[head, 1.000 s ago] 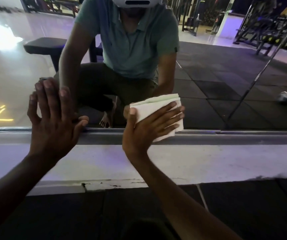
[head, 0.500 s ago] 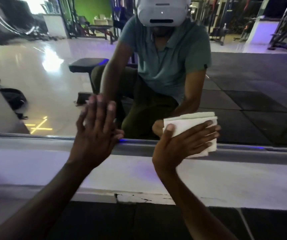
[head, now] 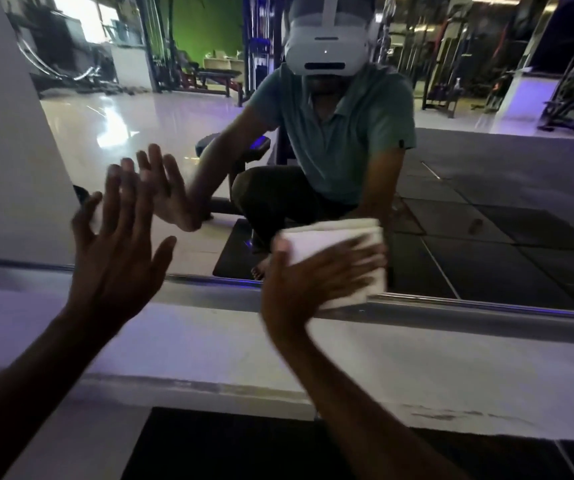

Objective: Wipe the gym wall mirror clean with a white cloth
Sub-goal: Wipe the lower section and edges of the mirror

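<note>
Cloth under right fingers, on mirror

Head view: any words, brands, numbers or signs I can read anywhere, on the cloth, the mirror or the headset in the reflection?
None can be read.
White cloth, under the right hand: plain, no print.
Headset reflected in the mirror: a small light dot and a dark slot, no lettering visible.
Gym equipment in the reflection: too dark and blurred to show any text.
</note>
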